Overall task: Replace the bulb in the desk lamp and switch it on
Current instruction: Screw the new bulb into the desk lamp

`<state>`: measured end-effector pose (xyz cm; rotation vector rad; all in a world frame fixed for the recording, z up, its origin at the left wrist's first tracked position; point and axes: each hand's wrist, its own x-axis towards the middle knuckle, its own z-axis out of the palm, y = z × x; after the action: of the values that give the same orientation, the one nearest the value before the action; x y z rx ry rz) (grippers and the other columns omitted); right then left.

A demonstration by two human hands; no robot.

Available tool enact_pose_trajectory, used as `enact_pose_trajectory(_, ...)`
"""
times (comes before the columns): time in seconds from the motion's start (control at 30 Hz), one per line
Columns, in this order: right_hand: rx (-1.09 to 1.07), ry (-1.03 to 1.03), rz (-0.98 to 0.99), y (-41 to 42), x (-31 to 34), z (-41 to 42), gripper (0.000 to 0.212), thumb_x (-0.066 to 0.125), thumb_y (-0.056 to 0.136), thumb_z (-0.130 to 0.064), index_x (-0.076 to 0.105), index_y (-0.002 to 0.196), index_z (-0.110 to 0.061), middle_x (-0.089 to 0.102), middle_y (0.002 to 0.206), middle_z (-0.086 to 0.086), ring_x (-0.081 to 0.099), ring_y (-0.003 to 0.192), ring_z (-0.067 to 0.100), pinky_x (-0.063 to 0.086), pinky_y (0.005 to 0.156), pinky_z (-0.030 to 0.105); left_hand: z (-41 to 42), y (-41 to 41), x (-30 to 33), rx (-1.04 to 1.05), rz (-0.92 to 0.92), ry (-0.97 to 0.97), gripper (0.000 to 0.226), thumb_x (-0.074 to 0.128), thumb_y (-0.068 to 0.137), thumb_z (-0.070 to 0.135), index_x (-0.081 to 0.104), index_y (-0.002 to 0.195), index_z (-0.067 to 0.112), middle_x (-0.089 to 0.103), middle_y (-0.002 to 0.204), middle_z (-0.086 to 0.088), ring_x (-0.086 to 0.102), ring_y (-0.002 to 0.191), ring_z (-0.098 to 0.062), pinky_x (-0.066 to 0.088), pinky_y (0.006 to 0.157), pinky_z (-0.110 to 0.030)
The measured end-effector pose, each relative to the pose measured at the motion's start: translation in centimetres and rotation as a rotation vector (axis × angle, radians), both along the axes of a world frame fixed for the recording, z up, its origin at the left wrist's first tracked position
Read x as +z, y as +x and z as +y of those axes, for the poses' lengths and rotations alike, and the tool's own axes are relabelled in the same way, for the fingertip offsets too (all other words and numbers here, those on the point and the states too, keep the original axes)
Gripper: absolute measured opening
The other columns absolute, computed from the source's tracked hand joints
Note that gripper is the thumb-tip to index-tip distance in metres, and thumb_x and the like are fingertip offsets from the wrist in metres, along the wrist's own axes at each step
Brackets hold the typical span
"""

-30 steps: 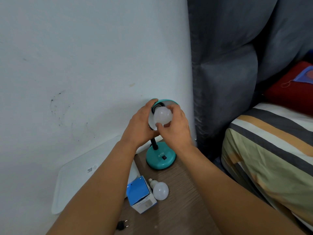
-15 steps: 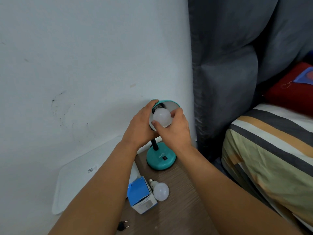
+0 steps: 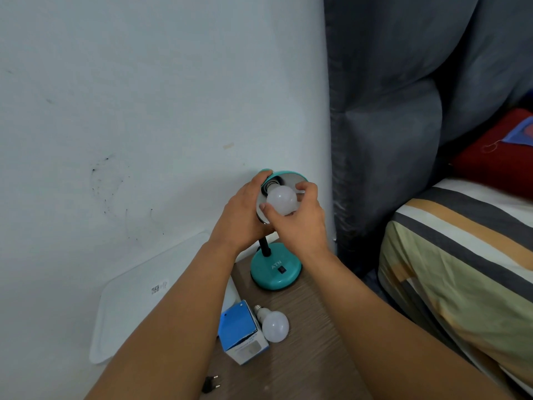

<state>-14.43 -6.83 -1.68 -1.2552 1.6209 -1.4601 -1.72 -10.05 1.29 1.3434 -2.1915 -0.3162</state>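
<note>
Frosted round bulb [image 3: 281,201] in right hand [image 3: 300,223], left hand [image 3: 242,217] gripping glossy teal shade [image 3: 291,176]

Teal lamp [image 3: 275,272] with black neck; frosted white bulbs [image 3: 281,201]; blue-and-white box [image 3: 241,333]; brown wood-grain table [image 3: 302,356]; white wall [image 3: 144,96]; grey curtain [image 3: 403,111]; striped bedding [image 3: 461,255]; red pillow [image 3: 496,151].

soft dim light, edges warped
</note>
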Motion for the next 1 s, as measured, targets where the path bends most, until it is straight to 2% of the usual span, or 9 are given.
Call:
enact_pose_trajectory(0.07, 0.005, -0.012, 0.034, 0.12, -0.24, -0.14, 0.071, 0.084, 0.071, -0.035, 0.041, 0.127, -0.029, 0.053, 0.117, -0.004, 0.060, 0.105, 0.023, 0.055, 0.088, 0.039, 0.08, -0.11, 0.08, 0.002, 0.007, 0.005, 0.097, 0.083, 0.066, 0.029, 0.032, 0.149, 0.031, 0.052, 0.142, 0.006, 0.052, 0.126, -0.015, 0.047, 0.103, -0.044)
enact_pose_trajectory(0.13, 0.005, 0.006, 0.027, 0.10, -0.52, -0.29, 0.065, 0.083, 0.073, -0.036, 0.043, 0.123, -0.028, 0.057, 0.111, -0.004, 0.063, 0.100, 0.023, 0.056, 0.083, 0.038, 0.23, -0.20, 0.11, 0.002, 0.008, 0.007, 0.095, 0.083, 0.067, 0.027, 0.033, 0.149, 0.030, 0.052, 0.141, 0.005, 0.053, 0.125, -0.017, 0.047, 0.103, -0.044)
enact_pose_trajectory(0.3, -0.005, 0.072, -0.057, -0.24, -0.25, -0.13, 0.058, 0.075, 0.080, -0.053, 0.044, 0.118, -0.021, 0.062, 0.101, -0.002, 0.062, 0.089, 0.015, 0.037, 0.057, 0.012, 0.40, -0.17, 0.14, 0.004, -0.012, -0.007, 0.100, 0.088, 0.067, 0.032, 0.031, 0.150, 0.029, 0.050, 0.144, 0.005, 0.052, 0.126, -0.018, 0.048, 0.102, -0.045)
enact_pose_trajectory(0.4, -0.012, 0.022, -0.048, -0.05, -0.26, 0.06, 0.066, 0.074, 0.080, -0.053, 0.036, 0.128, -0.028, 0.062, 0.107, 0.000, 0.064, 0.094, 0.018, 0.046, 0.064, 0.017, 0.49, -0.32, 0.08, 0.005, -0.016, -0.007, 0.101, 0.088, 0.067, 0.033, 0.030, 0.150, 0.030, 0.050, 0.145, 0.005, 0.052, 0.126, -0.018, 0.048, 0.102, -0.044)
enact_pose_trajectory(0.53, -0.005, -0.005, -0.013, 0.33, -0.47, -0.12, 0.067, 0.079, 0.074, -0.047, 0.040, 0.126, -0.034, 0.061, 0.116, -0.001, 0.064, 0.101, 0.023, 0.057, 0.085, 0.040, 0.51, -0.45, 0.09, 0.002, -0.004, 0.012, 0.098, 0.085, 0.066, 0.030, 0.031, 0.149, 0.033, 0.052, 0.141, 0.005, 0.054, 0.124, -0.016, 0.049, 0.101, -0.044)
enact_pose_trajectory(0.67, -0.005, -0.017, 0.018, 0.26, -0.66, -0.22, 0.066, 0.082, 0.071, -0.025, 0.047, 0.127, -0.026, 0.054, 0.121, -0.002, 0.061, 0.105, 0.023, 0.053, 0.090, 0.034, 0.62, -0.46, 0.33, 0.008, 0.026, 0.031, 0.095, 0.072, 0.061, 0.042, 0.033, 0.147, 0.035, 0.053, 0.140, 0.008, 0.054, 0.124, -0.015, 0.049, 0.101, -0.042)
enact_pose_trajectory(0.83, -0.034, 0.042, -0.022, 0.43, -0.51, -0.22, 0.067, 0.078, 0.077, -0.043, 0.041, 0.130, -0.024, 0.061, 0.119, 0.002, 0.063, 0.105, 0.023, 0.055, 0.086, 0.037, 0.53, -0.38, 0.16, 0.001, 0.010, 0.004, 0.097, 0.084, 0.066, 0.027, 0.034, 0.149, 0.029, 0.052, 0.142, 0.005, 0.053, 0.126, -0.017, 0.047, 0.103, -0.043)
enact_pose_trajectory(0.9, -0.034, 0.006, -0.026, 0.37, -0.38, 0.04, 0.069, 0.076, 0.080, -0.041, 0.036, 0.134, -0.027, 0.060, 0.122, 0.003, 0.062, 0.105, 0.023, 0.054, 0.086, 0.036, 0.51, -0.40, 0.10, 0.001, 0.009, 0.000, 0.097, 0.085, 0.067, 0.026, 0.033, 0.148, 0.029, 0.053, 0.142, 0.005, 0.053, 0.126, -0.017, 0.047, 0.103, -0.043)
enact_pose_trajectory(1.0, -0.017, -0.052, 0.057, 0.42, -0.31, 0.38, 0.064, 0.077, 0.081, -0.037, 0.041, 0.133, -0.025, 0.052, 0.126, 0.001, 0.057, 0.106, 0.018, 0.052, 0.089, 0.033, 0.43, -0.36, 0.06, 0.008, 0.010, -0.005, 0.097, 0.084, 0.067, 0.023, 0.033, 0.149, 0.030, 0.053, 0.141, 0.005, 0.054, 0.125, -0.016, 0.048, 0.102, -0.042)
